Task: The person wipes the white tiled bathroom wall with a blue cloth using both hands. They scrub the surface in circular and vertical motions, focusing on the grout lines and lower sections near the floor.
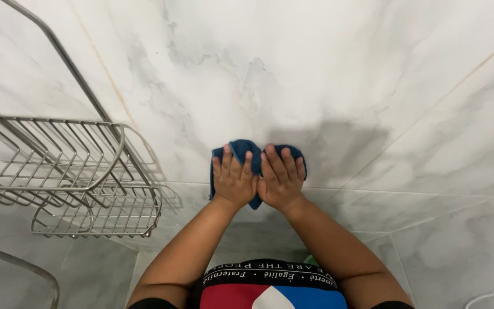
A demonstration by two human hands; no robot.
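At far left a wire rack [67, 171] of two metal tiers hangs against the marble wall [315, 68], its lower basket jutting out below the upper one. To its right, well apart from it, the left hand [234, 180] lies flat with fingers spread and pointing up, palm pressed on a blue cloth [241, 147]; it grips nothing, only pushes the cloth against the wall. Just beside it, thumbs touching, the right hand [282, 178] lies flat and open in the same way on the same cloth. The cloth sits low on the wall, just above the seam where the next row of tiles begins, showing past the fingertips and between the wrists. A grey damp patch [338, 149] spreads right of the hands.
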